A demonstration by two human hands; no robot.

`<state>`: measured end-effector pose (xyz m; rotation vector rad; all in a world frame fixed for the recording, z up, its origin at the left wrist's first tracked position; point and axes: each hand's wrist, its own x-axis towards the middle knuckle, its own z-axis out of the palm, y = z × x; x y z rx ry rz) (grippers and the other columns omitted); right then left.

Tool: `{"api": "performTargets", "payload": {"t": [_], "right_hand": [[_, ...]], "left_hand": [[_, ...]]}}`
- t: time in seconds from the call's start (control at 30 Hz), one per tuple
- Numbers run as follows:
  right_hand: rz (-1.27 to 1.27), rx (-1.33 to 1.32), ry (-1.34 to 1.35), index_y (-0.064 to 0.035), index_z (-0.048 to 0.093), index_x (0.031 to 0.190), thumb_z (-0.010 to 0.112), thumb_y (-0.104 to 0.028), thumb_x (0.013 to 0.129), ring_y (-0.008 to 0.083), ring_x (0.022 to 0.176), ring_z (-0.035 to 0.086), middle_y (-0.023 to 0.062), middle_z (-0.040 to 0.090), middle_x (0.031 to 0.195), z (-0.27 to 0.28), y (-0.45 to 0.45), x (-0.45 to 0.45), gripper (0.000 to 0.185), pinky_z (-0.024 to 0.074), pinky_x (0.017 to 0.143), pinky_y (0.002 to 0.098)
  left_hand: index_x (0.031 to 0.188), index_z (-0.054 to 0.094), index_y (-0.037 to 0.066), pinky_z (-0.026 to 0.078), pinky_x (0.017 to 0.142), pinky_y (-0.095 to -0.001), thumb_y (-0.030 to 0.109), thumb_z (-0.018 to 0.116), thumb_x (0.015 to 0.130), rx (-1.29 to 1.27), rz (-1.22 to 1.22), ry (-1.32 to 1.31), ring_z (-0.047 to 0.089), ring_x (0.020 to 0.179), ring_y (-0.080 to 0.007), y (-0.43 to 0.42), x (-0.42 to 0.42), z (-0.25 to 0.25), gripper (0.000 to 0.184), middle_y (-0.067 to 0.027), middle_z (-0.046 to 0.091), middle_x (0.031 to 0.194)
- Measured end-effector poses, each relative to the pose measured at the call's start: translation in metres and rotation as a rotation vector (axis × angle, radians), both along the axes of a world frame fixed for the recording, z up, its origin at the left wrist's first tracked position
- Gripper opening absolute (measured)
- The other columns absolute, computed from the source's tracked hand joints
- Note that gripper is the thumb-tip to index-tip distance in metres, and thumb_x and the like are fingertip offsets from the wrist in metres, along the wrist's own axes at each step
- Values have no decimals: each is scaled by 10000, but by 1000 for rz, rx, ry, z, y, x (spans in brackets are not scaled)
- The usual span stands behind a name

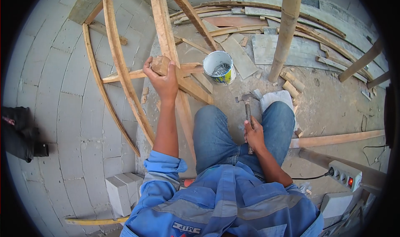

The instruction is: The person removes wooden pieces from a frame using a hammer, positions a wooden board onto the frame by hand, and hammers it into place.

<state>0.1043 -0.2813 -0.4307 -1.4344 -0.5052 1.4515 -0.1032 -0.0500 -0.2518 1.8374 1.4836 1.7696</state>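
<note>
My left hand (165, 83) is closed around the thick end of a short wooden beam (193, 91), which slants down across a long upright timber (163, 24). A thinner horizontal batten (135, 74) meets the same upright close by. In my right hand (255, 135), resting by my right thigh, is a claw hammer (248, 108) gripped by its handle, head pointing away from me. Ahead of my knees stands a white paint bucket (219, 68) with many nails inside. My fingers partly cover the beam's end.
Curved wooden strips (121, 66) stand against the block wall (71, 103) on the left. A bamboo pole (286, 33) rises beyond the bucket. Planks and boards (283, 49) lie at the back. A power strip (345, 175) with a lit red switch sits at right; grey blocks (121, 191) at left.
</note>
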Motion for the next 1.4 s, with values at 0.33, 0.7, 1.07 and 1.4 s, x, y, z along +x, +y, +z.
{"api": "performTargets", "payload": {"t": [0.33, 0.7, 1.07, 1.4], "right_hand": [[0, -23, -16, -93, 567, 1291, 610, -357, 1017, 85, 503, 465, -19, 489, 672, -15, -1, 8, 383, 400, 432, 270], [22, -38, -42, -70, 592, 1191, 629, -341, 1004, 94, 499, 475, -9, 497, 657, -19, 3, 6, 331, 412, 432, 279], [74, -58, -87, -65, 586, 1073, 651, -340, 991, 110, 494, 502, 8, 513, 656, -31, 5, 6, 295, 427, 427, 289], [68, -74, -76, -59, 593, 1055, 647, -338, 995, 112, 493, 508, 10, 518, 664, -31, 7, 5, 290, 431, 424, 288]], "left_hand": [[1160, 559, -21, 495, 842, -311, 144, 772, 847, -27, -105, -115, 606, 915, -165, 32, -5, -13, 413, -75, 628, 1000], [1181, 540, -15, 493, 833, -311, 138, 772, 855, -12, -88, -71, 605, 902, -167, 40, -8, -17, 428, -78, 627, 1000], [1214, 559, -22, 490, 887, -328, 204, 794, 842, -107, -82, -32, 612, 964, -185, 15, -7, 1, 495, -97, 635, 1052], [1317, 486, -31, 496, 974, -344, 133, 813, 843, -136, -456, -386, 621, 1084, -192, -44, 11, -12, 599, -129, 643, 1173]]}}
